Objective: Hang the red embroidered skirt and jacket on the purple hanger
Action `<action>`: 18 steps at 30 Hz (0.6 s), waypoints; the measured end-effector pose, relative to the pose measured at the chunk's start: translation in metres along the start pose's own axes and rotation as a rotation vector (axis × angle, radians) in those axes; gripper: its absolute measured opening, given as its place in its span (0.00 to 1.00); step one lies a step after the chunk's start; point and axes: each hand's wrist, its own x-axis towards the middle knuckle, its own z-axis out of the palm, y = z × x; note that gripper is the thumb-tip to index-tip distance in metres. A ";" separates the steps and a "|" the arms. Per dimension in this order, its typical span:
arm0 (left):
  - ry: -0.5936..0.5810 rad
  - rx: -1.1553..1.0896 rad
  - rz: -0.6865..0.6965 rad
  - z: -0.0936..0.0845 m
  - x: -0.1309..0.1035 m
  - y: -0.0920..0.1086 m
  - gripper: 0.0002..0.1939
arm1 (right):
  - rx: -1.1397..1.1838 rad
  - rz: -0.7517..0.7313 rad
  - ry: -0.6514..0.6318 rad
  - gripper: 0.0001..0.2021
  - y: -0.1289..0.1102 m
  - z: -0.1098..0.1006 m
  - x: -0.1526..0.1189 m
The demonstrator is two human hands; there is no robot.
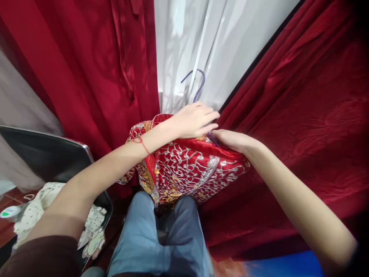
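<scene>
A red garment (184, 165) with silver and gold embroidery hangs in front of my legs, its neckline uppermost. The hook of a purple clothes hanger (202, 82) rises above it, and a short piece of the hanger's arm shows at the neckline. My left hand (197, 120) is closed around the hanger below the hook, fingers curled over it; a thin red string circles that wrist. Close beside it, my right hand (230, 140) is at the garment's shoulder edge, closed on the red cloth. Its fingertips are partly hidden.
Dark red curtains (86, 57) hang on the left and right, with white drapery (175, 46) between them. A black chair (43, 154) stands at the left, with a white dotted cloth (95, 219) on its seat. Something blue (285, 265) lies on the floor at lower right.
</scene>
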 end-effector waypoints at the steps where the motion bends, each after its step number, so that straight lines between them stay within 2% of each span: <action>1: -0.050 -0.007 -0.014 0.008 0.013 -0.003 0.21 | 0.022 0.037 -0.090 0.12 -0.001 -0.006 -0.003; 3: -0.178 0.005 -0.086 0.020 0.035 -0.008 0.21 | 0.084 0.100 -0.175 0.12 0.002 -0.021 -0.004; 4: -0.245 0.014 -0.123 0.023 0.044 -0.010 0.20 | 0.074 0.103 -0.129 0.12 0.007 -0.030 -0.001; 7: -0.395 0.007 -0.185 0.022 0.061 -0.016 0.18 | 0.029 0.069 0.139 0.14 0.024 -0.051 0.015; 9: -0.444 -0.037 -0.176 0.019 0.065 -0.020 0.17 | 0.006 -0.002 0.288 0.14 0.033 -0.056 0.027; 11: -0.424 -0.078 -0.171 0.019 0.063 -0.021 0.17 | -0.066 -0.089 0.352 0.13 0.037 -0.053 0.034; 14: -0.260 -0.050 -0.227 0.030 0.055 -0.016 0.17 | -0.200 -0.149 0.375 0.11 0.035 -0.034 0.032; 16: -0.142 0.003 -0.255 0.040 0.049 -0.010 0.18 | -0.201 -0.150 0.399 0.11 0.032 -0.019 0.026; 18: -0.077 0.044 -0.270 0.048 0.045 -0.006 0.18 | -0.120 -0.152 0.415 0.13 0.031 -0.008 0.021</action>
